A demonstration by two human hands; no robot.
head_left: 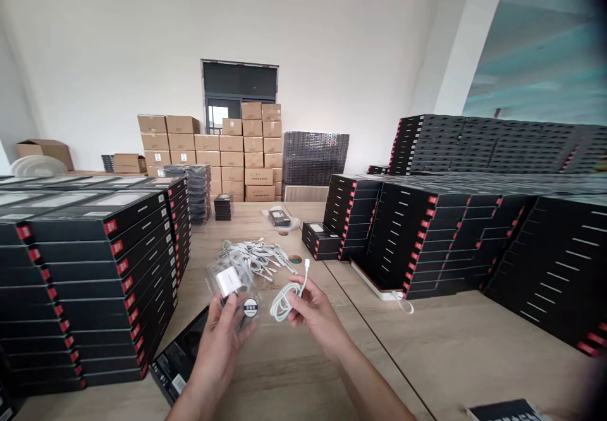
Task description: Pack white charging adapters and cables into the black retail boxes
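wooden table (294, 370): one cable (286, 299), perhaps one pouch (232, 285)

The coiled cable (286, 299) is white; the flat cardboard boxes (109, 244) are black with red end labels; the wooden counter (427, 345) is pale tan.

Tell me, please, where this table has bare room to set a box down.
Bare wood lies right of the right hand, in front of the right-side box stacks. A smaller patch lies between both forearms. It is crowded around the cable pile and beside the left-side box stacks.
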